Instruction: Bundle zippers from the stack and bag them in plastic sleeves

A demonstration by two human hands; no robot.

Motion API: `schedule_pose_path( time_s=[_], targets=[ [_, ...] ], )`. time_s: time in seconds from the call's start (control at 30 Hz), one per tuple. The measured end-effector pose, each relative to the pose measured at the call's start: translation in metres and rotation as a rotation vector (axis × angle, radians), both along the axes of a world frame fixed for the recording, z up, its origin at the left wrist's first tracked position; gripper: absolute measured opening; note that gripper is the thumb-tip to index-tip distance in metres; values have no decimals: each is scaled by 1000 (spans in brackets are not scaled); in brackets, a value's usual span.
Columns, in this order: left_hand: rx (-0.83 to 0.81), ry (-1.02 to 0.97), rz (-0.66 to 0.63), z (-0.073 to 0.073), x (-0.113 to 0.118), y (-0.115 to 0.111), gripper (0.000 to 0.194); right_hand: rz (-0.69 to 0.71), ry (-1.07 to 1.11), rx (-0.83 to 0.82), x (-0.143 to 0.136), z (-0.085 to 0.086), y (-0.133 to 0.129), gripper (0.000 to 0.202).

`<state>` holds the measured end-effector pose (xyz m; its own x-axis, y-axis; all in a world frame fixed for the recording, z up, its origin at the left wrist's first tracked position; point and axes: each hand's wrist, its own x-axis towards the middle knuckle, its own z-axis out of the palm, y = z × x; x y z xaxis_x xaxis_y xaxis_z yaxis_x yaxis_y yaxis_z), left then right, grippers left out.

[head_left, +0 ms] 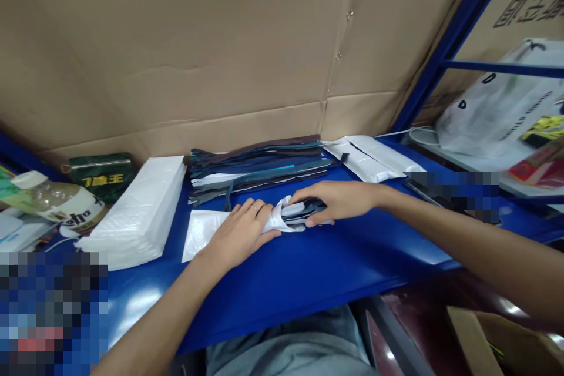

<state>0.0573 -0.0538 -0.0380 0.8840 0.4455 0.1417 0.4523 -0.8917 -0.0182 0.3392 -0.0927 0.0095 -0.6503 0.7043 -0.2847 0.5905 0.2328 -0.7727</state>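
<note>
A long white plastic bag (200, 232) lies across the middle of the blue table, its mouth toward the right. My left hand (244, 226), with a ring on one finger, is closed over the bag near its mouth. A bundle of dark and grey strips (304, 210) pokes out of that opening. My right hand (341, 201) grips the protruding end of the bundle; the rest of it is hidden inside the bag. Just behind both hands lies a pile of long dark strips (259, 167), in black, navy, brown and grey.
A thick stack of white bags (141, 205) stands at left, beside a drink bottle (66, 202) and a dark green packet (103, 176). Filled white packages (374, 158) lie at back right. Cardboard (198, 59) walls the back. Below right is an open carton (506, 341).
</note>
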Motion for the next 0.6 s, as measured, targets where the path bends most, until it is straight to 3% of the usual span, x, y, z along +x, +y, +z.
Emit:
schedule_pose_path(
  time_s=[0.1,0.27,0.5,0.6],
  targets=[
    [-21,3,30,5,0,-4,56,-239,75,185,25,-10,-32,58],
    [-19,50,34,11,2,-9,62,-457,208,441,22,-41,-53,34],
    [-50,19,26,7,1,-5,57,-391,274,538,-47,-58,-15,15],
    [-58,-1,49,7,-1,-3,57,-278,287,576,-54,-54,-6,17]
  ],
)
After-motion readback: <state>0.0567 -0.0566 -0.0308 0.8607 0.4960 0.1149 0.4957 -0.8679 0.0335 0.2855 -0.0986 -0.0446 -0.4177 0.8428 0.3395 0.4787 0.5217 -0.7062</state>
